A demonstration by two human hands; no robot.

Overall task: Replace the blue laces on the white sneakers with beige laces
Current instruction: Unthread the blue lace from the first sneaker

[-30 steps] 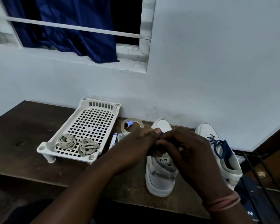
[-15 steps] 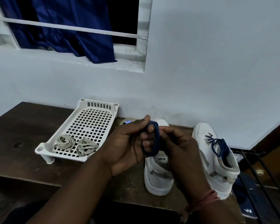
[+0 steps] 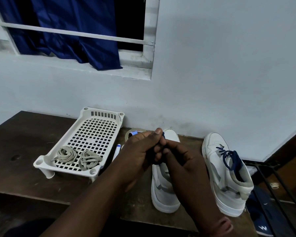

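My forearms are bare, no sleeves reaching into view on either side. On my right wrist [image 3: 220,225] I wear a band of reddish thread wound in several loops. My left hand [image 3: 137,156] and right hand [image 3: 183,161] carry no rings.

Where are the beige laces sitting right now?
In the head view, the two coiled beige laces lie side by side at the near end of the white perforated tray, left of both hands and the sneakers, untouched.
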